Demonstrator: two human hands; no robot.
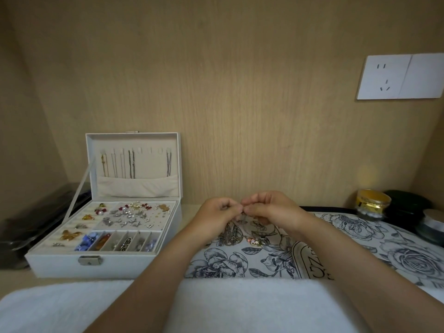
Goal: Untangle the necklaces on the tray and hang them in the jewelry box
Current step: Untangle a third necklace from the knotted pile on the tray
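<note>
I judge the untangling step is in hand: at frame centre my left hand (216,212) and right hand (269,210) meet, curled fingertips pinching a fine strand of the tangled necklaces (230,233). Their dark, knotted clump dangles onto the floral tray (336,251) just below. Next I must tease one chain free, gently, then carry it to the open jewelry box (103,263) at the left of the frame.
</note>
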